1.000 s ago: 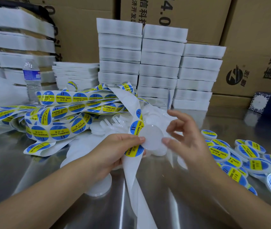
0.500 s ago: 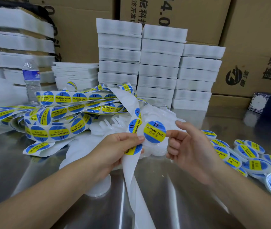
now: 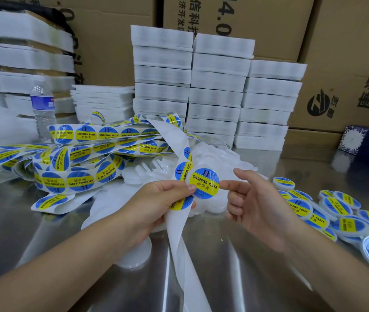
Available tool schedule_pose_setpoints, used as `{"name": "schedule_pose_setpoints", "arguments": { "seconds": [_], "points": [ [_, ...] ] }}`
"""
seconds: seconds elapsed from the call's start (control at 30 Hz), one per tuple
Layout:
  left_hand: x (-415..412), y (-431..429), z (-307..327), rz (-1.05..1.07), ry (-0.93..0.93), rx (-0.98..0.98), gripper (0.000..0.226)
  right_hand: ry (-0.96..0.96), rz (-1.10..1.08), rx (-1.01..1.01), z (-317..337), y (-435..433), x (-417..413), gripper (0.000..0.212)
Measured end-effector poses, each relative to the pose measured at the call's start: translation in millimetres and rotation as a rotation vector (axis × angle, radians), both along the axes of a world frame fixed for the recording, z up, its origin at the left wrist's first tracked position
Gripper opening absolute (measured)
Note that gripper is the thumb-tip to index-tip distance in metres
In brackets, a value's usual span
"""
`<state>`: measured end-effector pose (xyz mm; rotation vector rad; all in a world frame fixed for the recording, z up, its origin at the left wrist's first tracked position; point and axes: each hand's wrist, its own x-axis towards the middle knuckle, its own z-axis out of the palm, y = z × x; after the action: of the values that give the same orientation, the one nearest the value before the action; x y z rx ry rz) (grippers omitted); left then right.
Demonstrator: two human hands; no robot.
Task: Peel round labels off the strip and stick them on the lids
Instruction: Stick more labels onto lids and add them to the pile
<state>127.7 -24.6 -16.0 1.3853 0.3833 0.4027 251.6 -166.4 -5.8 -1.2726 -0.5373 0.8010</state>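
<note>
- The lid (image 3: 204, 183) is up in the air between both hands, over the near middle of the steel table (image 3: 44, 244). A second ago its face was bare white; now a blue-and-yellow round label covers it and faces us squarely.
- That reads to me as one lid done — what is left is a last press, then it goes on the pile.
- The left hand (image 3: 156, 203) pinches the lid's left edge under its thumb, with the strip (image 3: 179, 233) caught in the same grip; the peeled backing trails down toward the near edge.
- The right hand (image 3: 253, 206) has let go its pinch: only the index fingertip touches the lid's right rim, the thumb is lifted off and the other fingers are curled in, gripping nothing.
- Just right lie the finished lids (image 3: 336, 212); beyond the hands, blank lids (image 3: 219, 158).
- Far left, the unused label strips (image 3: 84, 158) lie heaped beside a water bottle (image 3: 43, 109) — plenty remains.
</note>
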Motion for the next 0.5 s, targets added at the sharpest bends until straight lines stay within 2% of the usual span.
{"name": "schedule_pose_setpoints", "arguments": {
  "seconds": [0.5],
  "points": [
    [0.8,1.7,-1.4,-0.014,0.0,0.031,0.022,-0.007,-0.015,-0.006,-0.6,0.0,0.8,0.037]
  ]
}}
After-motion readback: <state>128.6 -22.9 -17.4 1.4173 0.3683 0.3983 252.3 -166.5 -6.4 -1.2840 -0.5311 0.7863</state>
